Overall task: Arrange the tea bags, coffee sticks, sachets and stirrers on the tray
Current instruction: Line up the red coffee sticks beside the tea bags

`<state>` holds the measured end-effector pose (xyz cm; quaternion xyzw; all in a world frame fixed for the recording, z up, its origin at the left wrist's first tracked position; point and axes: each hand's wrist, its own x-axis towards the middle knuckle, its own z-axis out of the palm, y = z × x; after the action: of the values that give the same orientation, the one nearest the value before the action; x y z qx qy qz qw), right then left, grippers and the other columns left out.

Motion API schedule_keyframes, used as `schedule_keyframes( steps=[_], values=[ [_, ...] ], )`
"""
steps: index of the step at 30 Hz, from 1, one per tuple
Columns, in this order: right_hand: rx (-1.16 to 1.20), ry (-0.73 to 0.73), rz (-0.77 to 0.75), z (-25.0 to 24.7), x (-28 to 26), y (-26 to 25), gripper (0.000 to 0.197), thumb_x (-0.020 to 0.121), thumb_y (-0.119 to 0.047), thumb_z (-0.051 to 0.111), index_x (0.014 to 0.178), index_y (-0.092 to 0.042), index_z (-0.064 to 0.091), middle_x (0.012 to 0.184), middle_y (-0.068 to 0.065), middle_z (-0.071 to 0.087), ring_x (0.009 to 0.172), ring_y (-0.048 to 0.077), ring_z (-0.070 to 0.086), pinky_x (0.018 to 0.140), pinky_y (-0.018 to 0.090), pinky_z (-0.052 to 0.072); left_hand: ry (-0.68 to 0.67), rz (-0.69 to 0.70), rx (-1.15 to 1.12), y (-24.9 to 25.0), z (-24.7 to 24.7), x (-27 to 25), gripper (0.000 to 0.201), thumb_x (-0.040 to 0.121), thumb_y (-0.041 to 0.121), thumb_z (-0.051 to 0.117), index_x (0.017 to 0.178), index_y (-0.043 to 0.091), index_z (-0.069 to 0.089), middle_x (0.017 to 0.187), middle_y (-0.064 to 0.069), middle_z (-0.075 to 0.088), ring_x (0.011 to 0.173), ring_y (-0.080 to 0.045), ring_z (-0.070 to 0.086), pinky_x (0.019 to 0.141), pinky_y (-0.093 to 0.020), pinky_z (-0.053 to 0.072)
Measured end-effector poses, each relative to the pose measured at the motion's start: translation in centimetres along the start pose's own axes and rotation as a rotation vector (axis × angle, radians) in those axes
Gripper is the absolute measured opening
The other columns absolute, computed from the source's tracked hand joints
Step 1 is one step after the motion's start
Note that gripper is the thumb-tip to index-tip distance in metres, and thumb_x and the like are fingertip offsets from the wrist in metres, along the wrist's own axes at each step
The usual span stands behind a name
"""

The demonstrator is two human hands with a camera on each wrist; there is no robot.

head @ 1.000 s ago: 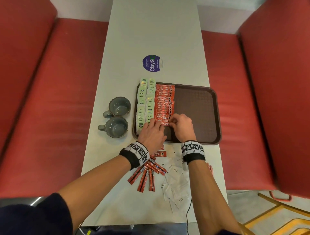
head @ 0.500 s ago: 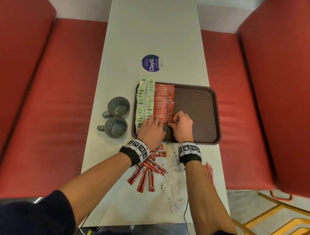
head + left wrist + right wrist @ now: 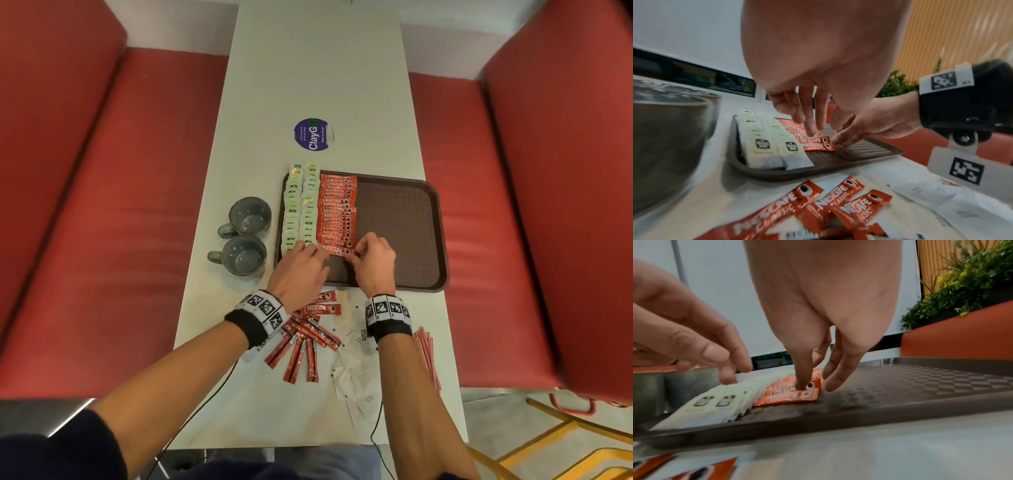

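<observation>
Right hand (image 3: 375, 262), fingers loosely extended, presses a fingertip on the nearest coffee stick (image 3: 791, 396); left hand (image 3: 301, 270), fingers straight, steadies the tea bags (image 3: 301, 205) beside it. A careless nudge could skew the overlapping row on the tray (image 3: 404, 219).

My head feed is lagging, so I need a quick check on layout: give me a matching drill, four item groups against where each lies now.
Things:
1. tea bags
2. white sachets
3. stirrers
4. two grey cups

Places:
A. on the table, left of the tray
B. on the table, by the right forearm's outer side
C. two rows along the tray's left edge
D. loose on the table, near side of the tray

Pairs: 1-C, 2-D, 3-B, 4-A
</observation>
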<state>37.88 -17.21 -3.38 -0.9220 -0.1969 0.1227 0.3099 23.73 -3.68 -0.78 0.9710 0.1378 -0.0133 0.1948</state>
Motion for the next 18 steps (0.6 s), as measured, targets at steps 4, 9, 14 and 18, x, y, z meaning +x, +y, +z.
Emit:
schedule_keyframes(
  steps=[4,9,14,18],
  values=[
    [0.025,-0.055,-0.108,-0.3,-4.7,-1.3,0.018,0.098,-0.028,0.080,0.098,-0.021,0.063,0.098,-0.004,0.064,0.087,0.015,0.064,0.082,0.040,0.060,0.050,-0.087,-0.153,-2.0,-0.1,-4.9,0.017,0.109,0.023,0.055,0.116,0.016,0.069,0.110,0.001,0.067,0.105,-0.018,0.059,0.084,-0.029,0.051],
    [-0.253,-0.526,-0.122,1.5,-10.3,-3.0,0.071,0.084,-0.048,0.090,0.145,-0.030,0.057,0.141,-0.002,0.053,0.123,0.022,0.062,0.105,0.049,0.057,-0.098,-0.135,-0.146,-5.0,2.5,-9.9,0.036,0.107,0.032,0.063,0.140,0.019,0.062,0.137,-0.001,0.055,0.121,-0.023,0.051,0.101,-0.040,0.052],
    [-0.276,-0.524,-0.139,4.0,-13.8,-2.9,0.071,0.088,-0.019,0.088,0.148,-0.013,0.051,0.145,0.009,0.040,0.122,0.036,0.062,0.107,0.049,0.055,-0.129,-0.100,-0.143,-5.7,3.3,-12.9,0.042,0.104,0.032,0.068,0.142,0.017,0.062,0.142,-0.001,0.050,0.122,-0.023,0.046,0.106,-0.037,0.047],
    [-0.288,-0.409,-0.155,5.5,-15.3,-2.8,0.033,0.098,-0.012,0.075,0.127,-0.009,0.060,0.133,0.009,0.047,0.113,0.033,0.063,0.100,0.047,0.057,-0.109,-0.136,-0.147,-5.8,3.4,-14.6,0.030,0.102,0.023,0.071,0.131,0.016,0.067,0.133,-0.002,0.055,0.114,-0.024,0.051,0.097,-0.041,0.052]
  ],
)
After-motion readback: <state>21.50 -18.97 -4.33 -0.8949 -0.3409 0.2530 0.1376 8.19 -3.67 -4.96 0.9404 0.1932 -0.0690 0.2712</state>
